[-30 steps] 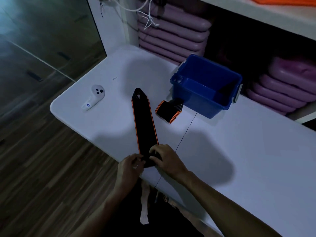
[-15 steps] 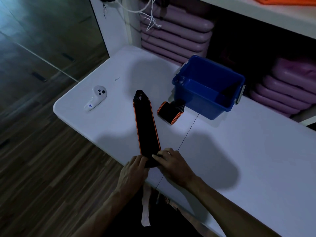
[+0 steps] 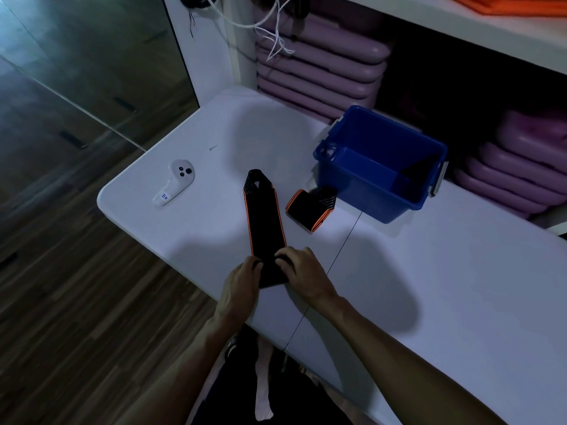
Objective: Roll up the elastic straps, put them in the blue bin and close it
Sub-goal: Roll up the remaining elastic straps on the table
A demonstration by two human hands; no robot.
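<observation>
A long black elastic strap with orange edges (image 3: pixel 264 219) lies flat on the white table (image 3: pixel 429 271), running from near the front edge toward the back. My left hand (image 3: pixel 242 286) and my right hand (image 3: pixel 302 271) both grip its near end, which is curled into a short roll between my fingers. A second black and orange strap (image 3: pixel 310 208), rolled up, lies beside the open blue bin (image 3: pixel 377 167). The bin holds something dark in its far right corner. No lid is in view.
A white handheld controller (image 3: pixel 175 182) lies at the table's left end. Stacked purple mats (image 3: pixel 322 65) fill the shelf behind the bin, with more at the right. White cords (image 3: pixel 276 32) hang at the back. Wooden floor lies left of the table.
Both hands have moved up the strap with the rolled end, so the roll has grown and the flat part is shorter. The view has shifted slightly.
</observation>
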